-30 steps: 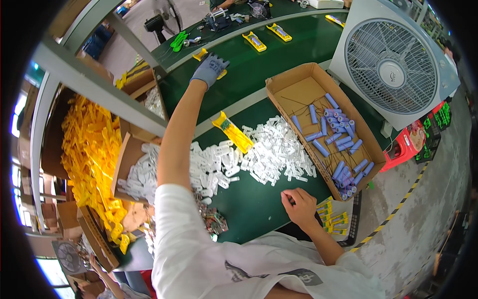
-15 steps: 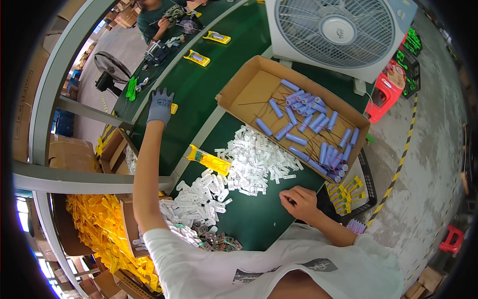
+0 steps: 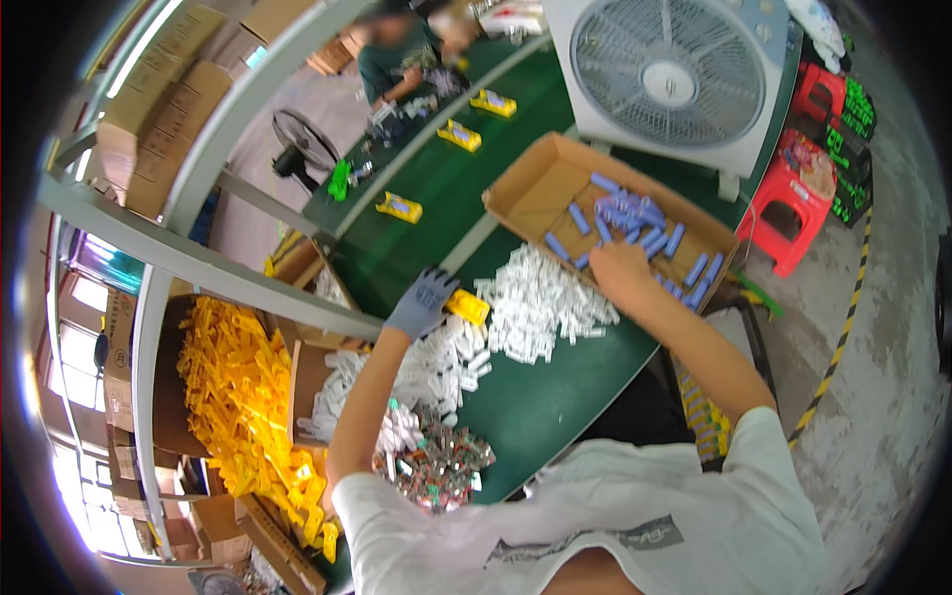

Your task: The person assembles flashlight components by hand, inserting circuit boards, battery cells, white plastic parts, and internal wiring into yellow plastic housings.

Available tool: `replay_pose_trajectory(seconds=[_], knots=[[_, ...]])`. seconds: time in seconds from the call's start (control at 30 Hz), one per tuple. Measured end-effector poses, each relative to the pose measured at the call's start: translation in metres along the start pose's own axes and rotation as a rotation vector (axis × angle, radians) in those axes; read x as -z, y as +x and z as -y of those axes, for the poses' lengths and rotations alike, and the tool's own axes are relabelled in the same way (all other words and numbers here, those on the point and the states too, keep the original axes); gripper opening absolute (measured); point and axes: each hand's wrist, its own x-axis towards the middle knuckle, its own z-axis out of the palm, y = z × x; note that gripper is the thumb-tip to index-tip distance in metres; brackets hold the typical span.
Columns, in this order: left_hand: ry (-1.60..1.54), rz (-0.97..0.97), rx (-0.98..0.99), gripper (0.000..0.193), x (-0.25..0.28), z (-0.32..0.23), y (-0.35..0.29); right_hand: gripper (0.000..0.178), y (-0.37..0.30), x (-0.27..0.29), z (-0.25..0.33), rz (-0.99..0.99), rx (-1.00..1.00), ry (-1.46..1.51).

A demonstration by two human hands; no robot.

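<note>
My left hand (image 3: 420, 303), in a grey glove, is closed on the near end of a yellow plastic case (image 3: 468, 307) above the white parts. The glove covers part of the case. My bare right hand (image 3: 621, 270) reaches over the near wall of a cardboard box (image 3: 526, 178) and in among blue-violet cylinders with thin wire leads (image 3: 635, 210). Its fingertips are smeared and partly hidden, so whether they grip a cylinder does not show. Below the box spreads a heap of small white plastic parts (image 3: 535, 302), beside a looser pile of larger white pieces (image 3: 446, 362).
Yellow cases (image 3: 399, 206) lie spaced along the green belt. A box fan (image 3: 669, 84) stands behind the carton. Metal frame bars (image 3: 248, 288) cross at left, above a bin of yellow parts (image 3: 233, 387). Small metallic parts (image 3: 436, 466) lie nearest me. A co-worker (image 3: 397, 59) sits across the belt.
My left hand has come back from the yellow case on the belt to the one by the white parts. My right hand has moved from the table edge into the box. The view has shifted.
</note>
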Motion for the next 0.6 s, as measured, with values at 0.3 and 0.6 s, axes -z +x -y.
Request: replay_pose_trajectory(seconds=[0.3, 0.6], knots=[[-0.425, -0.108, 0.371, 0.075, 0.093, -0.175, -0.080, 0.025, -0.012, 0.007, -0.018, 0.145, 0.055, -0.016], [-0.673, -0.239, 0.705, 0.063, 0.050, -0.275, -0.070, 0.026, -0.076, 0.056, 0.030, -0.470, 0.139, 1.424]])
